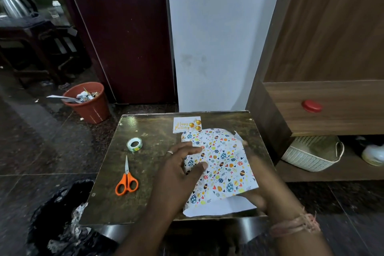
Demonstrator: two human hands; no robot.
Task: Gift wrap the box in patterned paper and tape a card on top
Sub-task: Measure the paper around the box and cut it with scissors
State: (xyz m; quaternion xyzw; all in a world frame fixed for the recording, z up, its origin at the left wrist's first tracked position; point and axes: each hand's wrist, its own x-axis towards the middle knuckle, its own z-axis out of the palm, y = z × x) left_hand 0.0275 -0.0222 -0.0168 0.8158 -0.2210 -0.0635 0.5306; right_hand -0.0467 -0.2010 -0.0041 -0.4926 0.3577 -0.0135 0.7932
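1. The paper (220, 164) lies folded over the box on the right half of the table (149, 131); the box itself is hidden beneath it.
2. The left hand (180, 164) rests on the paper's left side, fingers (195, 150) extended and pressing flat, gripping nothing.
3. The right hand (255, 191) is along the paper's right edge, mostly under the flap; whether it grips the paper cannot be determined.
4. Risk: no tape is visible on the fold. If the left hand lifts to reach the tape (134, 144), the flap likely springs open.
5. Risk: the far right corner of the paper is crumpled; pulling it tight may tear it.
6. Risk: the near white edge overhangs the table and may crease.
7. The card (187, 124) lies just beyond the paper's far edge; shifting the box may push it off. The scissors (126, 181) lie left, well apart.
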